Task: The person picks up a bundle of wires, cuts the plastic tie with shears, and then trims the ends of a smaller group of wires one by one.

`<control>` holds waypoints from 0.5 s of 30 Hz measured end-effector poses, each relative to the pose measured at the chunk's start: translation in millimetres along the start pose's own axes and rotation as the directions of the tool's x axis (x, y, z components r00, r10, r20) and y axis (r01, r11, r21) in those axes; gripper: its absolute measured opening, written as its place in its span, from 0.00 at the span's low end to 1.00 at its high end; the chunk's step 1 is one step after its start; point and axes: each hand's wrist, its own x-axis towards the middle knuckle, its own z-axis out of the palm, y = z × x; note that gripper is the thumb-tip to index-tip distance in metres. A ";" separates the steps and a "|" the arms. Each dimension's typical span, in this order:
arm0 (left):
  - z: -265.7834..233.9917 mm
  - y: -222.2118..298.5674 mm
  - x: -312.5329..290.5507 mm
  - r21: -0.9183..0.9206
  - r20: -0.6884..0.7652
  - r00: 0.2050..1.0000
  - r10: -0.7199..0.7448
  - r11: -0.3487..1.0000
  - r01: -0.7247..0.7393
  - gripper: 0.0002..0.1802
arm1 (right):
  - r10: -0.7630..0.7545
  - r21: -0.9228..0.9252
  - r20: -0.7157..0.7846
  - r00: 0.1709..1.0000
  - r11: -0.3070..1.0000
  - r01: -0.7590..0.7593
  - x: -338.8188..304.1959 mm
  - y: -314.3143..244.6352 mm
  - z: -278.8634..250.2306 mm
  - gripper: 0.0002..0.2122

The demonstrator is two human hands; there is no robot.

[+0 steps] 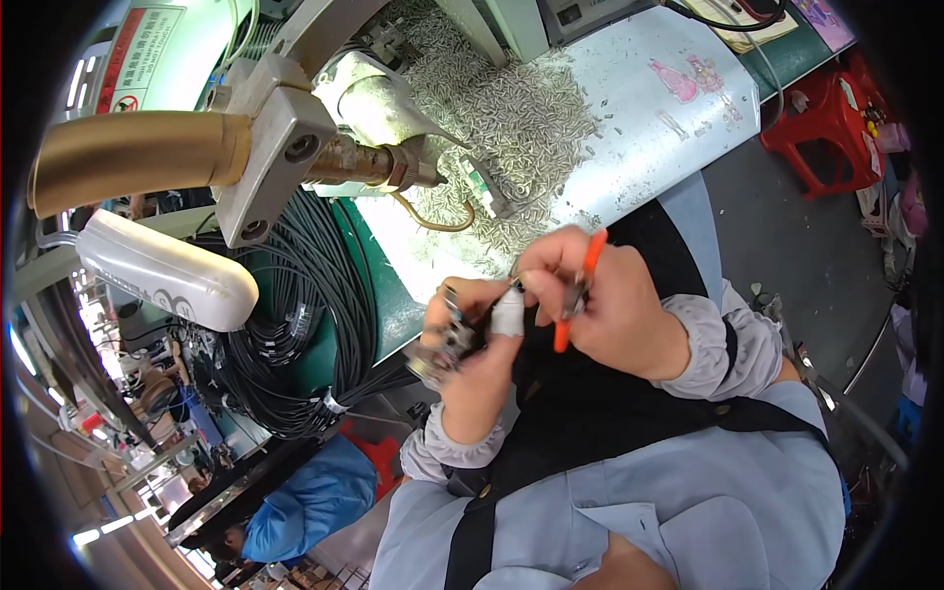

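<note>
My left hand (478, 379) is closed around a bunch of metal-tipped pieces (441, 356), which look like black cable ends with connectors. They are partly blurred and hidden by my fingers. White tape (507, 313) wraps one of its digits. My right hand (619, 310) grips orange-handled pliers (594, 252) across the palm; their jaws cannot be made out. The fingertips of both hands meet over a small dark piece, in front of the bench edge. Beyond them lies a heap of small silvery metal pins (536, 123) on the white worktop (649, 138).
A machine's metal nozzle (393, 169) and clamp block (275, 147) overhang the worktop at left. Below them stand a white lamp head (162, 270) and a large black cable coil (324, 295). A red stool (821, 133) is at far right. A person in blue (310, 497) sits at lower left.
</note>
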 end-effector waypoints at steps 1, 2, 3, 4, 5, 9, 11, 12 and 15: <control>-2.5 0.0 1.3 0.000 0.002 1.000 0.000 1.000 0.000 0.10 | 0.101 0.109 0.032 0.994 0.989 -0.104 1.4 2.5 -1.1 0.05; -8.3 0.2 4.2 -0.163 0.048 0.983 -0.177 0.970 0.182 0.10 | 0.196 0.213 0.075 0.978 0.955 -0.208 2.9 4.9 -2.3 0.06; -14.3 0.3 7.2 -0.311 0.123 0.934 -0.337 0.880 0.359 0.10 | 0.284 0.309 0.127 0.950 0.899 -0.310 3.4 6.0 -3.1 0.06; -18.3 0.2 8.7 -0.433 0.215 0.855 -0.472 0.738 0.517 0.10 | 0.284 0.310 0.129 0.950 0.899 -0.310 3.7 5.4 -2.9 0.06; -19.8 -0.3 8.9 -0.433 0.214 0.855 -0.472 0.739 0.516 0.10 | 0.244 0.283 0.107 0.964 0.922 -0.264 3.9 3.5 -3.3 0.06; -21.8 -0.8 8.6 -0.418 0.185 0.899 -0.398 0.796 0.438 0.10 | 0.186 0.060 0.148 0.971 0.979 -0.196 5.4 -3.4 -15.3 0.07; -18.3 1.0 7.9 -0.335 0.112 0.935 -0.337 0.873 0.355 0.10 | 0.272 -0.269 0.293 0.917 0.943 -0.194 5.0 -4.3 -23.6 0.09; -16.8 1.7 7.8 -0.289 0.077 0.950 -0.304 0.905 0.313 0.10 | 0.272 -0.268 0.293 0.917 0.944 -0.194 5.1 -5.1 -22.1 0.09; -12.1 2.8 9.7 -0.215 0.059 0.965 -0.256 0.941 0.263 0.08 | 0.283 -0.331 0.229 0.931 0.922 -0.199 2.9 -9.6 -14.4 0.13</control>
